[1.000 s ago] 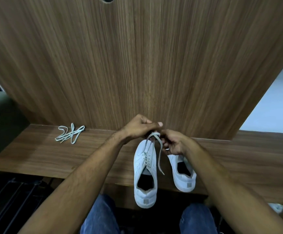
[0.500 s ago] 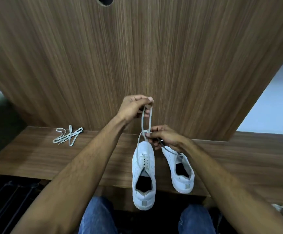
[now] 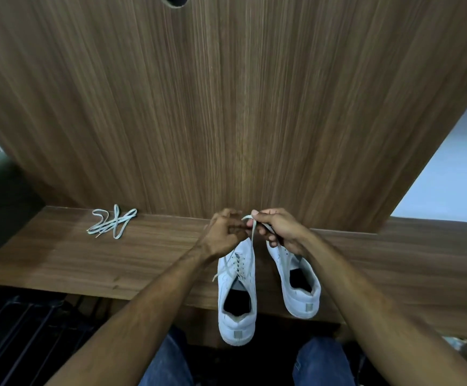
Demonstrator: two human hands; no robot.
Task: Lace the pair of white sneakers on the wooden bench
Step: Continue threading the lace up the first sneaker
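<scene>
Two white sneakers stand on the wooden bench (image 3: 87, 263), heels toward me. The left sneaker (image 3: 236, 296) overhangs the front edge and is partly laced with a white lace (image 3: 250, 240). The right sneaker (image 3: 299, 285) has no lace that I can see. My left hand (image 3: 222, 232) is curled over the left sneaker's toe, fingers at the lace. My right hand (image 3: 275, 227) pinches a loop of the same lace just above the toes. One loose lace end trails over the left sneaker's left side.
A second white lace (image 3: 112, 222) lies bundled on the bench at the far left. A tall wood panel (image 3: 226, 107) rises right behind the bench. A dark rack (image 3: 17, 330) sits below left, and my knees in jeans are under the front edge.
My left hand, raised high with the lace half a second ago, has come back down to the sneaker's toe. My right hand now pinches the lace loop.
</scene>
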